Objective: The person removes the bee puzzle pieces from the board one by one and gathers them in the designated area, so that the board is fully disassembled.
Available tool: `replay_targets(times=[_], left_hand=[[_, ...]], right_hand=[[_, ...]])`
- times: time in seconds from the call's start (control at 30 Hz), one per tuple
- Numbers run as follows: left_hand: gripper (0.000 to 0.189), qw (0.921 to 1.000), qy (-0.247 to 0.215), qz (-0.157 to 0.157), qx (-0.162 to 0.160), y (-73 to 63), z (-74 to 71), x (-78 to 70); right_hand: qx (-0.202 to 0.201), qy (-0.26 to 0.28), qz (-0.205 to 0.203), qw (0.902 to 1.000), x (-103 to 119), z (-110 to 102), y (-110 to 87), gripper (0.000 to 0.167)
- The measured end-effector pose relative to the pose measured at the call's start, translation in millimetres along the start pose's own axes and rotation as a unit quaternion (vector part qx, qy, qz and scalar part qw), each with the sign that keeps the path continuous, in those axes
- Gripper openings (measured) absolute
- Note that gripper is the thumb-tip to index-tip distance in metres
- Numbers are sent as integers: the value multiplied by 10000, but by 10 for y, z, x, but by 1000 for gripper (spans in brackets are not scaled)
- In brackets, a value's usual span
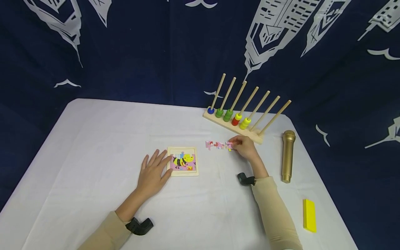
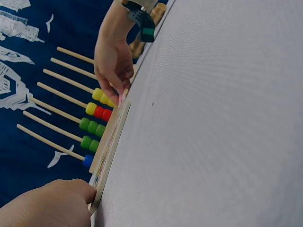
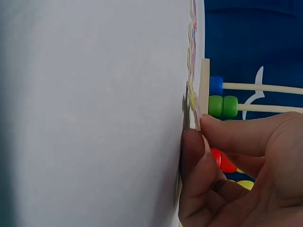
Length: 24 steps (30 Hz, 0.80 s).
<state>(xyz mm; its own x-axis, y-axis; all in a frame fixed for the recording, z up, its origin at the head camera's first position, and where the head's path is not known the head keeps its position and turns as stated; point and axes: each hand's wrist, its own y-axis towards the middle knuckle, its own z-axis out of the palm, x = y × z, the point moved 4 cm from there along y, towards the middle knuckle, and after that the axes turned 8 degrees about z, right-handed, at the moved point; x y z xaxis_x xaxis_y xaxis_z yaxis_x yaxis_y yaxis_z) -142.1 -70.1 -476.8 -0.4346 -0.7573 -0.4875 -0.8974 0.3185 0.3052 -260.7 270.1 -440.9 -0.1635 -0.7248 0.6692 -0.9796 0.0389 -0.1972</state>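
Note:
A small wooden puzzle board (image 1: 183, 174) lies on the white table, with a bee picture in pink, yellow and black partly filling it. My left hand (image 1: 152, 176) rests beside it with spread fingers, index finger and thumb touching its left edge. In the left wrist view the thumb lies at the board's rim (image 2: 111, 153). To the right of the board, my right hand (image 1: 244, 147) pinches a pink puzzle piece (image 3: 193, 98) between thumb and fingers, one edge tilted up. More pink puzzle pieces (image 1: 214, 145) lie in a row just left of that hand.
Behind the right hand stands a wooden bead rack (image 1: 231, 127) with upright pegs and blue, green, red and yellow beads. A gold microphone-shaped cylinder (image 1: 288, 156) lies to the right. Nearer the table's right edge is a yellow block (image 1: 309, 215). Dark blue printed cloth (image 1: 140, 52) hangs behind.

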Motion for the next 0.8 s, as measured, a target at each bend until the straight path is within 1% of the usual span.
replay_targets(times=[0.27, 0.4, 0.67, 0.8], left_hand=[[47, 10000, 0, 7, -4, -2, 4, 4], [47, 10000, 1, 3, -13, -3, 8, 5], [47, 10000, 47, 11, -24, -3, 11, 4], [47, 10000, 45, 23, -47, -3, 16, 6]], right_hand=[[-218, -326, -225, 9990, 56, 19, -14, 19], [-305, -402, -210, 9985, 46, 21, -18, 20], [-527, -218, -66, 9984, 33, -28, -38, 26], [-612, 31, 40, 9981, 28, -44, -40, 30]])
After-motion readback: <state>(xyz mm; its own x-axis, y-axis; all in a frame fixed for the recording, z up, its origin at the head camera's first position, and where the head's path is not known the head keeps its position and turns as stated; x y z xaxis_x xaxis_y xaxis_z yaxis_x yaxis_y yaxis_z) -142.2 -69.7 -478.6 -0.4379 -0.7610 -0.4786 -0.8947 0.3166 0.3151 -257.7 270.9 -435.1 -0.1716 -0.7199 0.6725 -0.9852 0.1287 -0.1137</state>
